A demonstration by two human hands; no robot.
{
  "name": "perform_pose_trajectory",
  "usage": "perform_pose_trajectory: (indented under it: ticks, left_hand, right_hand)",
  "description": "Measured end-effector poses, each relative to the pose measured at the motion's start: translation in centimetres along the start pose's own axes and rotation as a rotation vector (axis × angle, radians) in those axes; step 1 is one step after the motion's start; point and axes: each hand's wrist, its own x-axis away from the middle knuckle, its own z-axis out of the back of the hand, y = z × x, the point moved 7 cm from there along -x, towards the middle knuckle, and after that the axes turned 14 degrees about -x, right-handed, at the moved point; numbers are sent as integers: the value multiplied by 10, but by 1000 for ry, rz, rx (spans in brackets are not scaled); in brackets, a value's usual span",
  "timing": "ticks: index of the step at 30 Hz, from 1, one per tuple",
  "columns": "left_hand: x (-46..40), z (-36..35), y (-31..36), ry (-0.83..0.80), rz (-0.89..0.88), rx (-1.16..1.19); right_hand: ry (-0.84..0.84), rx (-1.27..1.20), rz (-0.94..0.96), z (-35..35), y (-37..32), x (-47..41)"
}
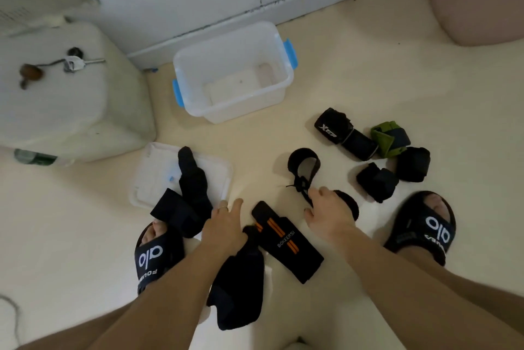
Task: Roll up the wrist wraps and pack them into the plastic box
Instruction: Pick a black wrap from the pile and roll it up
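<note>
From the head camera, looking down at the floor, both of the person's arms reached forward between two black slide sandals. The left hand (pixel 225 223) lay low with its fingers stretched forward and relaxed, gripping nothing I could make out; its wrist sat over the upper end of a black wrap (pixel 238 278) that trailed back toward the body. Just right of that hand lay a flat black wrap with orange stripes (pixel 286 240), unrolled, between the two hands. The right hand (pixel 329 212) was spread, fingers loose, resting on a dark wrap whose edge showed at its far side; whether it pinched anything I couldn't tell. Just ahead of its fingertips lay a looped black strap with a cord (pixel 303 168).

Well ahead of both hands stood the clear plastic box (pixel 279 88) with blue latches, nothing inside it. Its white lid (pixel 147 179) lay ahead and left of the left hand, with a black wrap (pixel 192 179) draped across it toward the left sandal (pixel 154 253). Ahead and right of the right hand sat a cluster of bundled wraps (pixel 377 151), black and one green. The right sandal (pixel 428 225) was just beside the right forearm.
</note>
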Motion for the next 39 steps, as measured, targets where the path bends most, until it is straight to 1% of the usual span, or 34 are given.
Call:
perform_pose_trajectory:
  ticks: [4,9,13,15,18,21,23,27,30,32,34,36,39]
  left_hand:
    - [6,-5,-26,-38,59,-85]
    - [2,-10,-49,-62,107,-206]
    - [-3,-16,-63,-148,29,-285]
    - [-4,-18,-67,-158,-2,-367]
    - [-3,-20,-68,-152,-10,-457]
    - [-1,-14,-64,-59,-19,-465]
    - [2,-5,-63,14,-23,-438]
    - [13,31,-65,191,-3,-248]
    - [27,66,-70,286,98,-18]
    - [38,83,-72,307,161,66]
    - [48,98,-72,296,177,113]
    - [57,112,-69,279,150,181]
    - [75,137,-60,287,56,279]
  right_hand:
    - [38,42,-42,-2,-7,1]
    - [55,182,-120,-8,-13,-1]
    - [27,300,-200,-18,-16,6]
    - [-16,297,-244,-24,-15,10]
    - [-62,190,-247,-33,-16,12]
    - [-42,106,-234,-26,-19,10]
    - [9,50,-210,-15,-21,8]
    - [112,-93,-146,15,-34,10]
    - [156,-252,-134,36,-45,18]
    - [183,-406,-158,50,-49,26]
    - [198,-595,-186,61,-51,36]
    - [189,-769,-209,70,-55,47]
    - [160,-998,-256,82,-60,61]
